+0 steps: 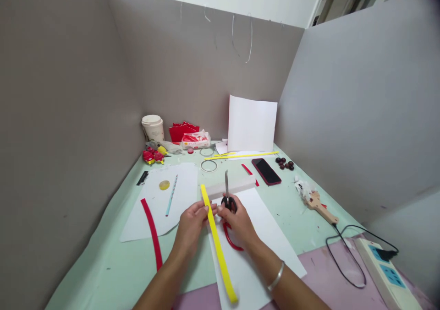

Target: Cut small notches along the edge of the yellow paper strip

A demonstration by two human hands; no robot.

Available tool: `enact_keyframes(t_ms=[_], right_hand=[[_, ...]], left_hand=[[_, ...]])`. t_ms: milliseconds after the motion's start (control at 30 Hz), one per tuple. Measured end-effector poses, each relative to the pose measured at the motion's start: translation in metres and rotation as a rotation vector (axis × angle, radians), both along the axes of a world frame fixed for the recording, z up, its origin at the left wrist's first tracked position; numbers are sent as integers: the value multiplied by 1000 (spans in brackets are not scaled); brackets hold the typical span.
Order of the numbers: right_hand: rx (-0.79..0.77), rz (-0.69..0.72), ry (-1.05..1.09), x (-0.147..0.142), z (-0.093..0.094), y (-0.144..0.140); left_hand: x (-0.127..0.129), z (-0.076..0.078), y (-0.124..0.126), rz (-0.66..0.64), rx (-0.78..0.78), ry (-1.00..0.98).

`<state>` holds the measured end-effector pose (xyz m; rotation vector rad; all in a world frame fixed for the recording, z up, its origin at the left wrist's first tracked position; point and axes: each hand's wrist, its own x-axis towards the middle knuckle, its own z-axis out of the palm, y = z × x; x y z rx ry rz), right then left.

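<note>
A long yellow strip [216,236], seemingly paper, is pinched near its upper end by my left hand [191,223]; its lower end hangs toward me over the white sheet [271,250]. My right hand [240,220] is closed around the scissors [226,182], whose blades point away from me with dark handles at the fingers. A curved red piece [231,237] shows below the right palm; I cannot tell whether it belongs to the scissors. Left of my left hand lies a curved red strip [151,230].
A patterned pencil [171,195] and a tape roll [164,185] rest on another sheet at left. Behind stand a lidded cup [153,127] and a tissue pack [195,139]. A phone [266,171], glue gun [318,203] and power strip [388,273] lie at right.
</note>
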<state>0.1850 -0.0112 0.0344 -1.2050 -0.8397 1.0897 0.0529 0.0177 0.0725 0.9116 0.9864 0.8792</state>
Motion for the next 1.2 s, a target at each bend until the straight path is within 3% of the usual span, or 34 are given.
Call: enact_keyframes(t_ms=[200, 500, 1200], right_hand=[[-47, 53, -120, -18, -14, -13], [-102, 69, -282, -18, -28, -11], [-109, 104, -390, -17, -25, -13]], left_hand=[[-7, -21, 8, 59, 10, -42], [-16, -45, 18, 92, -70, -189], [-14, -42, 18, 123, -61, -142]])
